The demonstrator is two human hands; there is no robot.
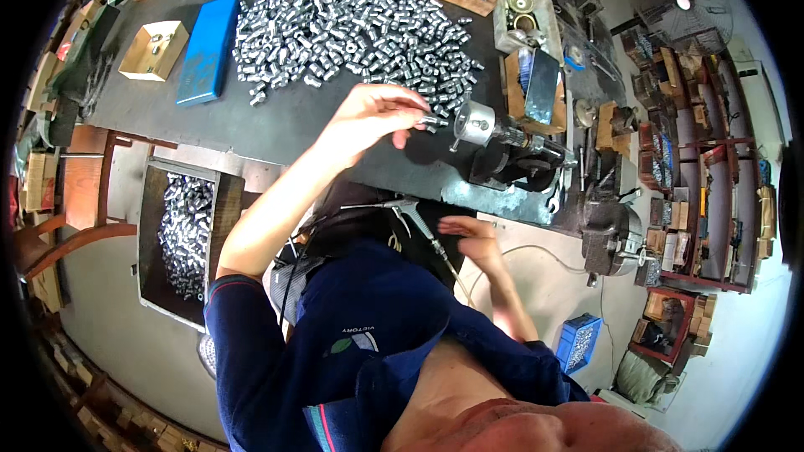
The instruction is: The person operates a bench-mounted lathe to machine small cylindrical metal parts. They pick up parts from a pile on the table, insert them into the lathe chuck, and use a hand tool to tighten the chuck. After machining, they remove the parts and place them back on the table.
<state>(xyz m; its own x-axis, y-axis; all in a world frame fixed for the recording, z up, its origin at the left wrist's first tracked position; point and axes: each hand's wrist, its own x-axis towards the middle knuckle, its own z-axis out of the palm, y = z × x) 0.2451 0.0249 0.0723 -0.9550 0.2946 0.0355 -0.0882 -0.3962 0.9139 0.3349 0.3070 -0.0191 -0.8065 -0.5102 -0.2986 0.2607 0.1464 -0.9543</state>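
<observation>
One silvery fitting (432, 120) — pinched in the left hand (375, 120).

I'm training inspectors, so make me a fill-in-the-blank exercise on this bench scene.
A small metal part is pinched in the ____.
The long tray beside the metal heap is coloured ____.
The dark crate of parts stands on the picture's ____ side.
Of both hands, the one nearer the air gun is the ____.
Missing words: left hand; blue; left; right hand.

Head-worn fisheye, facing steeply down; torso (377, 293) near, workbench (272, 121) farther off.
</observation>
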